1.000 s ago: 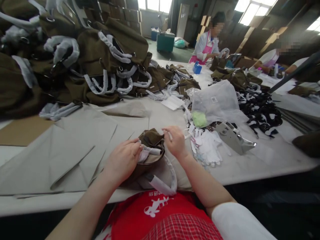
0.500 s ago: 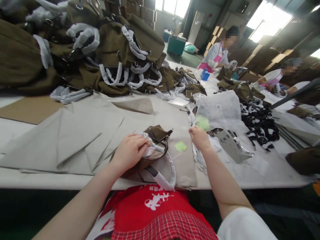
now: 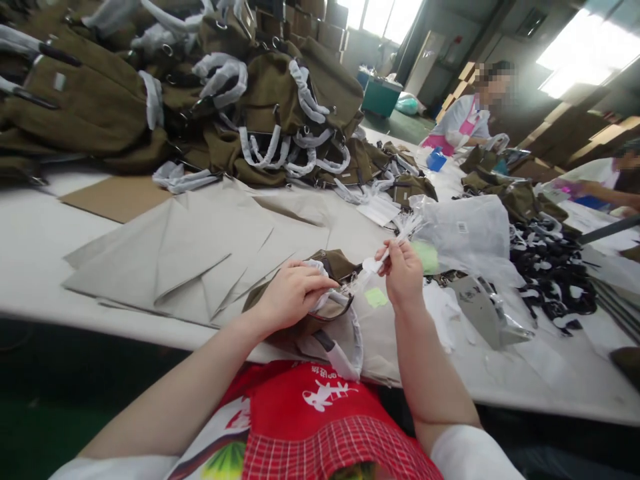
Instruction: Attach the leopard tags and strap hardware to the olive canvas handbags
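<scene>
An olive-brown handbag point(image 3: 333, 261) with dark trim lies in front of me at the table's near side. My left hand point(image 3: 295, 293) rests over it, fingers closed around a handle wrapped in white film point(image 3: 320, 268), the index finger pointing right. A second wrapped handle point(image 3: 356, 333) hangs toward my apron. To the right of the bag, my right hand point(image 3: 403, 270) pinches a bundle of thin white tag strings point(image 3: 411, 228). The strings fan out above the fist, and white ends stick out toward the bag.
Grey-beige sheets point(image 3: 200, 247) spread left of the bag. Olive bags point(image 3: 265, 87) are heaped behind them. A clear plastic bag point(image 3: 465, 230), a green slip point(image 3: 376, 297) and black tags point(image 3: 555, 280) lie to the right. A co-worker in a pink apron point(image 3: 463, 130) stands farther back.
My right hand has lifted the bundle of white tag strings off the table and turned toward the handbag. My left hand stays at the handle, its index finger now extended. The view has shifted left.
</scene>
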`<state>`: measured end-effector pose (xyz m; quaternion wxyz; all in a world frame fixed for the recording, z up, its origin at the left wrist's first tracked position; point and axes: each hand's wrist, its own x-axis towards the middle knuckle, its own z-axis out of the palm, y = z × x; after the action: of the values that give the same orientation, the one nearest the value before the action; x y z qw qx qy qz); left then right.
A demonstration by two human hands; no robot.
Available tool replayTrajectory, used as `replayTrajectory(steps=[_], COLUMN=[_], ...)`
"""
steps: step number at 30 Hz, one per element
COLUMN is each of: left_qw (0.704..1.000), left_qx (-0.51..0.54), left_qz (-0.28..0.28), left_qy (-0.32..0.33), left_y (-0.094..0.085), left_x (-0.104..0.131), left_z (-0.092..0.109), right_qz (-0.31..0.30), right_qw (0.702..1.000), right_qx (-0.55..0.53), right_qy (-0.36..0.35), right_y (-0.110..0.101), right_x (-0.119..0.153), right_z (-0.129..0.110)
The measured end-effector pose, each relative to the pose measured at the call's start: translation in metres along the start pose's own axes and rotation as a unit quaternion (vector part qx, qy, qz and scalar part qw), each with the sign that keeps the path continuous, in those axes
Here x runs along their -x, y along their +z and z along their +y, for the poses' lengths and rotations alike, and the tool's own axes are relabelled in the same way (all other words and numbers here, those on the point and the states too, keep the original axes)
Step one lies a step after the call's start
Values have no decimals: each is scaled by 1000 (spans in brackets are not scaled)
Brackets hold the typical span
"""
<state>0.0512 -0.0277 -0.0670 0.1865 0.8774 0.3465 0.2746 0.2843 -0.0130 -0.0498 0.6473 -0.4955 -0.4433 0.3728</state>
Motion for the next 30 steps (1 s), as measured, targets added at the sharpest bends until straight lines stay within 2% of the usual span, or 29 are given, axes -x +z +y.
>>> replayTrajectory(steps=[3, 10, 15, 19, 30], left_qw=[1000, 1000, 999, 999, 1000], left_qx=[19, 6, -26, -13, -3], left_qz=[12, 27, 38, 42, 26], left_qy=[-9, -6, 6, -5, -9], left_y=[-5, -6, -3, -3, 0], left_x=[2, 1, 1, 2, -3], left_z=[0, 9, 8, 6, 13], right_qz=[-21, -43, -14, 19, 19], right_qw=[1000, 999, 999, 999, 998], right_qx=[-6, -11, -31, -41, -55], right_qy=[7, 11, 13, 13, 23], right_y=[12, 26, 22, 16, 20], right_x=[4, 11, 10, 12, 18], right_z=[7, 4, 8, 10, 7])
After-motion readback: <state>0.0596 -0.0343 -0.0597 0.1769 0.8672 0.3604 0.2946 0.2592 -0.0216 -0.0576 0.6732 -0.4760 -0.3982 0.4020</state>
